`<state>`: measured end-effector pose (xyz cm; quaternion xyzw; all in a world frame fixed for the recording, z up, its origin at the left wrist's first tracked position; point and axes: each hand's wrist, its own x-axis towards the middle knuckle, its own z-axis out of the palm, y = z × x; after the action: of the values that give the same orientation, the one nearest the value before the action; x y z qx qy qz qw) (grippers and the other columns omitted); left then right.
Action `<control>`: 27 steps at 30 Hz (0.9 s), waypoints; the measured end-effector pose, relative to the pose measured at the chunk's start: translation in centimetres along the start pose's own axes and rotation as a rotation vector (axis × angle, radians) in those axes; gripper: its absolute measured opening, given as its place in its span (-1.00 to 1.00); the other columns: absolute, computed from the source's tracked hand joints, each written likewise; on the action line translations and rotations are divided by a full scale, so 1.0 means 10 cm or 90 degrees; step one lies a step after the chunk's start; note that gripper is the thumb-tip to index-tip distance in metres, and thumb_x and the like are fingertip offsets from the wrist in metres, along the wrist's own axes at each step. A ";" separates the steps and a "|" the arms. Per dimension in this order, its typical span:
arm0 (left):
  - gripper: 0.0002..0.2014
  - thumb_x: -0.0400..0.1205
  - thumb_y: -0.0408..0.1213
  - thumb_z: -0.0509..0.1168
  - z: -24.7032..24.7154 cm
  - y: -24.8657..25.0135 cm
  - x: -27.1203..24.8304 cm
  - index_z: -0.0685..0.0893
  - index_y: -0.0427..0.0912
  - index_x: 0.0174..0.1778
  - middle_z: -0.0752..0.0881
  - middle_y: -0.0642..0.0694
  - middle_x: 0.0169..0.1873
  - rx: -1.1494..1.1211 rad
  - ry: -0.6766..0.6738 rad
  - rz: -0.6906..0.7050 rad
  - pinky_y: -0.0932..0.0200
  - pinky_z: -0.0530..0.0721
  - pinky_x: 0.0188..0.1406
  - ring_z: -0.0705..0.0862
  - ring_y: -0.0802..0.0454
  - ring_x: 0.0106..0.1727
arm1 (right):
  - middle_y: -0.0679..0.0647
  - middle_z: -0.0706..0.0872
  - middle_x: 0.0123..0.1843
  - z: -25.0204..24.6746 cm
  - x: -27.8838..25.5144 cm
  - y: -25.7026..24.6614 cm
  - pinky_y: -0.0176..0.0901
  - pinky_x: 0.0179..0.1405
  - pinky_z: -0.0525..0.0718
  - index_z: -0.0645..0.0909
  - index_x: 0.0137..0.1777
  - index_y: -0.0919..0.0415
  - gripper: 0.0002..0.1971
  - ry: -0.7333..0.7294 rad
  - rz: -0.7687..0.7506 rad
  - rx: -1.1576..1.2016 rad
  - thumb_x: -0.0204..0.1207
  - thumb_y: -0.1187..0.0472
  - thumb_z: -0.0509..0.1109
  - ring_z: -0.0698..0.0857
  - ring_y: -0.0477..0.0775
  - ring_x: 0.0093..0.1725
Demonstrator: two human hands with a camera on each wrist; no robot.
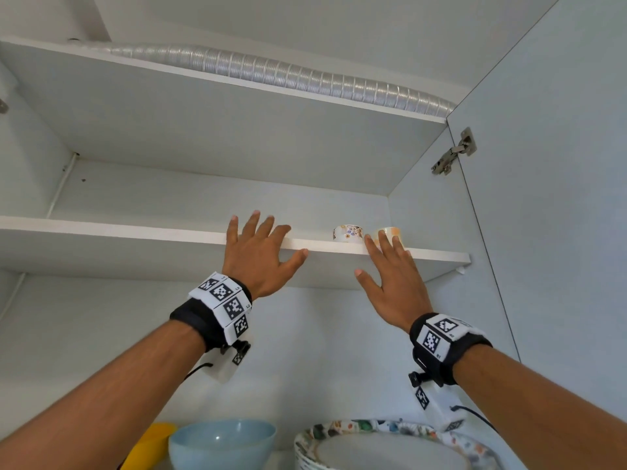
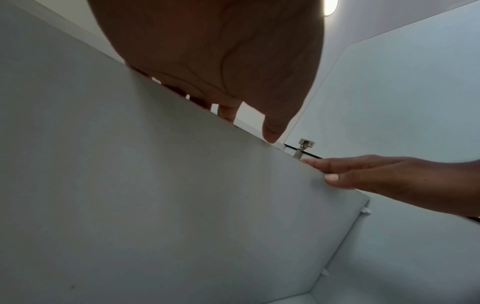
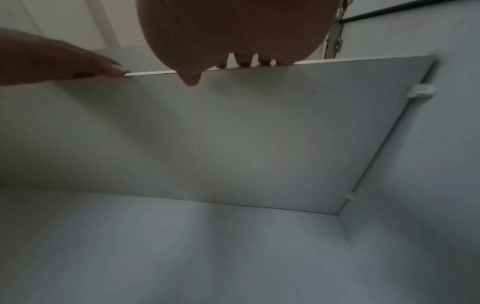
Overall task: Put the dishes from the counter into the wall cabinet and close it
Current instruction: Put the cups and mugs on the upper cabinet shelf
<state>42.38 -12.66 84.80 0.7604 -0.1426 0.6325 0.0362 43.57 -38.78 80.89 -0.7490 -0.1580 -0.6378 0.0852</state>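
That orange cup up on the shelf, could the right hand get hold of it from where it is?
Probably yes. The right hand is open, its fingers reaching over the shelf edge right in front of the orange cup. Nothing stands between them; the patterned cup sits off to the side.

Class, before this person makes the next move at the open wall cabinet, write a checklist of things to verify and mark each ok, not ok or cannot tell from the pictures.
1. Left hand free of dishes: ok, fingers spread at the middle shelf edge, holding nothing.
2. Right hand free: ok, open, fingers straight in front of the orange-patterned cup.
3. Both cups set on the shelf: ok, the floral cup stands beside the orange-patterned one, near the front edge.
4. Lower shelf stocked: ok, blue bowl and patterned plates are inside.
5. Counter cleared of dishes: cannot tell, counter out of view.
6. Cabinet door closed: not ok, it stands open on its hinge.
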 end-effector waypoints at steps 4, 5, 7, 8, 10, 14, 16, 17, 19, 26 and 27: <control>-0.19 0.51 0.45 -0.09 -0.07 0.20 -0.30 0.24 0.11 0.65 0.07 -0.13 0.72 -0.082 -0.052 0.021 -0.29 -0.23 0.65 -0.14 -0.09 0.73 | -0.15 -0.21 0.75 -0.14 -0.33 -0.06 0.05 0.59 0.22 0.04 0.72 -0.12 -0.27 -0.106 0.041 0.014 0.63 -0.13 0.28 -0.18 -0.01 0.73; -0.20 0.51 0.44 -0.04 -0.11 0.26 -0.41 0.25 0.11 0.64 0.04 -0.13 0.72 -0.102 -0.078 0.034 -0.27 -0.13 0.67 -0.13 -0.08 0.73 | -0.12 -0.13 0.76 -0.19 -0.43 -0.11 0.07 0.58 0.25 0.23 0.68 -0.10 -0.35 -0.116 0.058 0.012 0.61 -0.10 0.33 -0.10 0.01 0.73; -0.29 0.55 0.38 0.11 -0.18 0.39 -0.61 0.33 0.13 0.59 0.10 -0.11 0.71 -0.137 -0.136 0.055 -0.23 0.16 0.63 -0.03 -0.08 0.72 | -0.07 0.15 0.73 -0.27 -0.62 -0.20 0.08 0.52 0.37 0.55 0.46 -0.11 -0.55 -0.120 0.080 0.013 0.58 -0.07 0.38 0.10 0.04 0.68; -0.35 0.57 0.34 0.16 -0.22 0.46 -0.71 0.40 0.14 0.54 0.21 -0.08 0.68 -0.156 -0.155 0.059 -0.22 0.29 0.57 0.09 -0.08 0.70 | -0.09 0.27 0.68 -0.31 -0.72 -0.24 0.06 0.46 0.43 0.62 0.36 -0.13 -0.63 -0.126 0.084 0.014 0.56 -0.06 0.39 0.20 0.03 0.63; -0.47 0.58 0.31 0.19 -0.28 0.59 -0.94 0.53 0.15 0.40 0.45 0.02 0.53 -0.209 -0.179 0.066 -0.14 0.48 0.41 0.36 -0.05 0.55 | -0.14 0.43 0.56 -0.36 -0.97 -0.31 0.03 0.33 0.51 0.67 0.22 -0.16 -0.75 -0.148 0.103 0.010 0.55 -0.07 0.39 0.34 -0.01 0.52; -0.58 0.57 0.32 0.19 -0.38 0.83 -1.48 0.64 0.18 0.21 0.68 0.17 0.23 -0.331 -0.193 0.083 0.04 0.60 0.15 0.60 0.10 0.27 | -0.18 0.60 0.29 -0.51 -1.49 -0.41 -0.01 0.14 0.57 0.71 0.00 -0.19 -0.90 -0.159 0.131 0.015 0.55 -0.07 0.39 0.50 -0.06 0.31; -0.60 0.57 0.31 0.20 -0.42 0.96 -1.77 0.67 0.18 0.16 0.71 0.20 0.15 -0.383 -0.219 0.100 0.09 0.61 0.06 0.63 0.16 0.18 | -0.16 0.65 0.17 -0.59 -1.80 -0.47 -0.03 0.05 0.58 0.73 -0.04 -0.14 -0.90 -0.155 0.129 0.016 0.54 -0.04 0.39 0.55 -0.03 0.21; -0.61 0.57 0.31 0.21 -0.41 1.02 -1.94 0.68 0.18 0.13 0.72 0.21 0.13 -0.412 -0.246 0.102 0.10 0.62 0.04 0.65 0.18 0.14 | -0.15 0.66 0.13 -0.63 -1.99 -0.50 -0.04 0.01 0.58 0.75 -0.05 -0.10 -0.85 -0.155 0.129 0.017 0.52 -0.06 0.36 0.56 -0.03 0.16; -0.63 0.54 0.32 0.24 -0.38 1.14 -2.19 0.71 0.17 0.04 0.74 0.24 0.06 -0.482 -0.298 0.089 0.11 0.65 0.03 0.68 0.20 0.07 | -0.15 0.68 0.04 -0.74 -2.31 -0.56 -0.09 -0.11 0.55 0.76 -0.08 -0.05 -0.68 -0.157 0.120 0.013 0.45 -0.15 0.24 0.57 -0.04 0.05; -0.71 0.50 0.25 0.34 0.05 1.55 -3.44 0.73 0.15 -0.07 0.75 0.26 -0.09 -0.640 -0.541 0.043 0.10 0.71 0.01 0.70 0.24 -0.12 | -0.28 0.57 -0.14 -1.03 -3.62 -0.62 -0.20 -0.23 0.44 0.70 -0.15 -0.15 -0.95 -0.249 0.205 -0.075 0.48 0.02 0.40 0.51 -0.14 -0.10; -0.71 0.50 0.24 0.36 0.16 1.63 -3.68 0.73 0.14 -0.06 0.74 0.25 -0.09 -0.643 -0.586 0.033 0.10 0.71 0.02 0.71 0.23 -0.11 | -0.28 0.59 -0.13 -1.07 -3.86 -0.60 -0.22 -0.22 0.43 0.71 -0.15 -0.17 -0.94 -0.279 0.235 -0.087 0.49 0.04 0.43 0.51 -0.16 -0.09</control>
<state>33.70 -22.34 46.61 0.8383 -0.4389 0.1014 0.3071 26.30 -41.60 44.35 -0.8889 0.0095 -0.4440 0.1126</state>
